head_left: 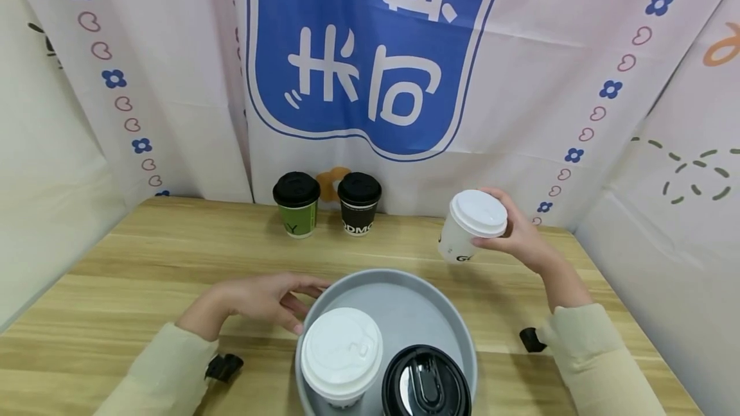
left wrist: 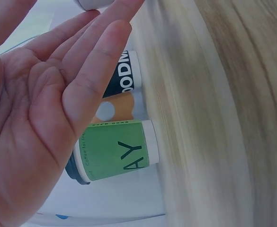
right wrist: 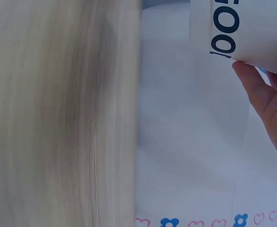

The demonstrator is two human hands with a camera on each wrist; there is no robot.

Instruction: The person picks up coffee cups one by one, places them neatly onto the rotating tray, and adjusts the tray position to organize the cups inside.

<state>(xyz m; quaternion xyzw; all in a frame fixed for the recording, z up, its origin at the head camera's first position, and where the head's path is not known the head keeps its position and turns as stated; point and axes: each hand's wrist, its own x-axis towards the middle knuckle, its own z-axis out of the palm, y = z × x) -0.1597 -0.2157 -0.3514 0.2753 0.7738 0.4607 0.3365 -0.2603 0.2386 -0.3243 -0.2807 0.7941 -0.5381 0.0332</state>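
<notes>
My right hand (head_left: 523, 242) grips a white paper coffee cup (head_left: 476, 214) with a white lid, thumb and fingers around its side, at the right. In the right wrist view, the cup's base stands apart from the tabletop. My left hand (head_left: 260, 300) is at the left rim of a round grey tray (head_left: 405, 313), its fingers loosely extended and fingertips right at the rim. On the tray are a white-lidded cup (head_left: 342, 348) and a black-lidded cup (head_left: 428, 384), seen from above. The left wrist view shows the open palm (left wrist: 39, 109) with nothing in it.
A green cup (head_left: 297, 210) and a black cup (head_left: 358, 210), both with black lids, stand at the back of the wooden table (head_left: 115, 287). Behind them hangs a white curtain (head_left: 532, 101) with a blue printed panel. White cloth also closes off both sides.
</notes>
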